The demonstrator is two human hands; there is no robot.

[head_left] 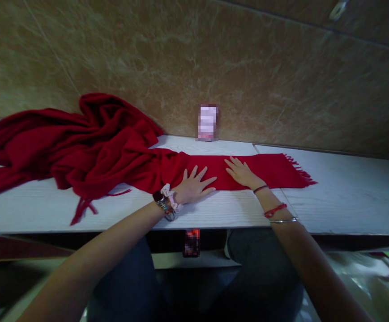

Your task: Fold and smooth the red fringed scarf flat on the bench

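A long red scarf with a fringed end lies along a narrow white table. Its right part is spread flat, with the fringe pointing right, while the left part is heaped in loose folds. My left hand rests on the near edge of the scarf, fingers spread, where the folds meet the flat stretch. To its right, my right hand lies palm down on the flat part, its fingers stretched out. Neither hand grips the fabric.
A brown marbled wall rises behind the white table. A phone-shaped thing with a blurred screen leans against that wall. Another small blurred dark thing shows below the table's front edge, between my legs.
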